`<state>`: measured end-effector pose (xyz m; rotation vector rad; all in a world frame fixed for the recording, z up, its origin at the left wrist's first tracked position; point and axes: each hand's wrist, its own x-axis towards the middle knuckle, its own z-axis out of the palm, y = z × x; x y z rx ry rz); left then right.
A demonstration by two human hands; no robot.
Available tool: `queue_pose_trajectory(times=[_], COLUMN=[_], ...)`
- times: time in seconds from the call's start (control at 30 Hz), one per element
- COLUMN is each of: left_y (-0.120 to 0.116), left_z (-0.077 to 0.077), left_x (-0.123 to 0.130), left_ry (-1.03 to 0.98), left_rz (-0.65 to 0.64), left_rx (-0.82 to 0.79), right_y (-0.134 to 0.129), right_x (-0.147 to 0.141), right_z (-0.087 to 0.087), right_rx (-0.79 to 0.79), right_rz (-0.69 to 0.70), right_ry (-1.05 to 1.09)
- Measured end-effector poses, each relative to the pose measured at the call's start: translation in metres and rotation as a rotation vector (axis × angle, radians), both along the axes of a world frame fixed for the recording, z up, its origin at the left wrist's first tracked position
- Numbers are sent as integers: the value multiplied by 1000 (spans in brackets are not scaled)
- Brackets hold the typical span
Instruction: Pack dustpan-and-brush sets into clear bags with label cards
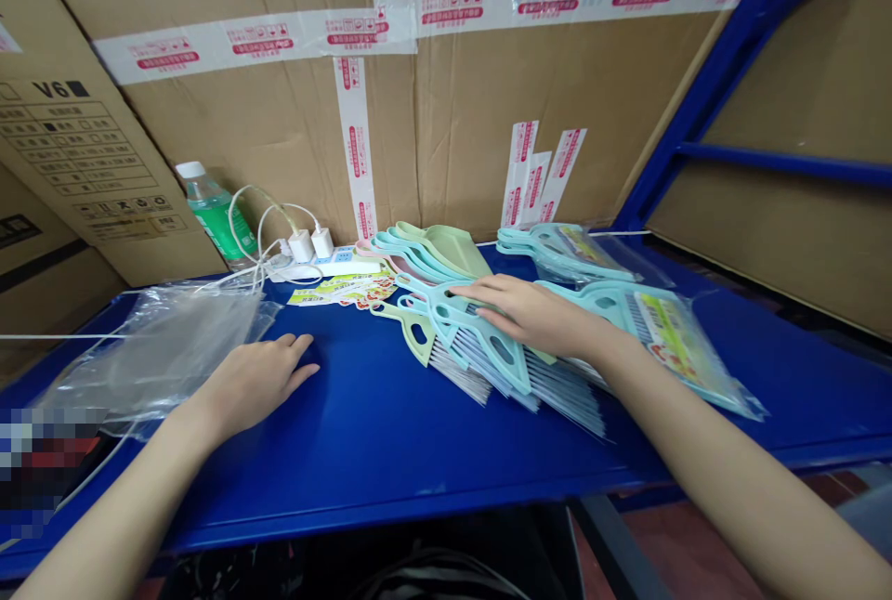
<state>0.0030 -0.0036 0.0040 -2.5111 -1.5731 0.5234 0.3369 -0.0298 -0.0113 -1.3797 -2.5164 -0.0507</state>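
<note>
My right hand (512, 307) rests on a pile of small brushes (452, 312) with light blue and green handles, its fingers over the handles; whether it grips one is hard to see. My left hand (268, 377) hovers at or just over the blue table, fingers apart and holding nothing, beside a stack of clear plastic bags (181, 340). Behind the brushes lie dustpans (452, 250) in green, blue and pink. Printed cards (341, 290) lie left of them. Packed blue sets in clear bags (669, 340) are at the right.
A green-labelled bottle (223, 219) and a white power strip (341, 261) with plugs and cables stand at the back. Large cardboard boxes (279, 126) rise behind the blue table (390, 470). A blue metal frame (711, 98) stands at the right.
</note>
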Motion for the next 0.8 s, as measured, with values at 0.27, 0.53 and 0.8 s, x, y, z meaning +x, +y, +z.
queue_pose_trajectory(times=[0.27, 0.53, 0.8], left_y=[1, 0, 0], left_z=[-1, 1, -1], left_x=[-2, -1, -2], left_ry=[-65, -25, 17], left_rz=[-5, -6, -11], left_rx=[33, 3, 14], right_y=[-1, -2, -3], right_x=[-1, -1, -2], right_z=[2, 2, 3], right_rx=[-17, -10, -8], right_rz=[-8, -4, -6], right_ry=[6, 16, 15])
